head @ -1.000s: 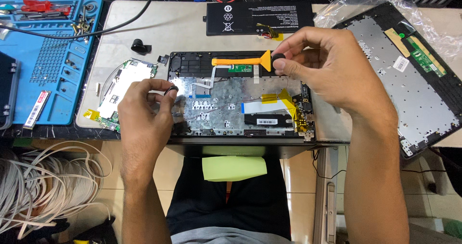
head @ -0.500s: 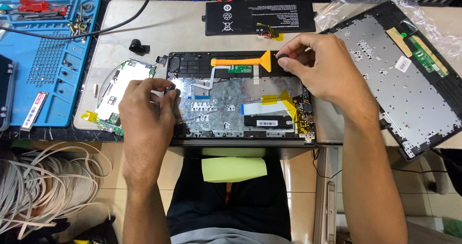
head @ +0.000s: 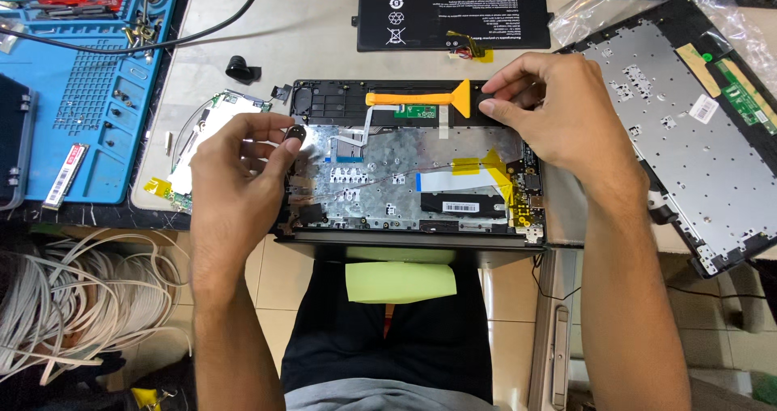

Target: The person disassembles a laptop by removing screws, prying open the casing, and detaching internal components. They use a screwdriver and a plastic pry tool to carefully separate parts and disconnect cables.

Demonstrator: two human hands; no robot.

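head view: our left hand (head: 235,176) pinches a small black part (head: 295,135) between thumb and forefinger, just above the left edge of the open laptop base (head: 405,176). our right hand (head: 558,119) closes its fingertips on another black piece (head: 488,106) at the top right corner, beside the orange pry tool (head: 421,98). a careless pull could tear the thin wires (head: 364,186) or the flat cable (head: 453,180).

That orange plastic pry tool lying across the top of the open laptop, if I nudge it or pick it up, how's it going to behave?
The orange pry tool looks thin and flat, so it is probably light and would slide, not roll. Its long narrow handle may flex a little. It lies loose on the open laptop base, beside the right hand, so a bump could likely knock it off.
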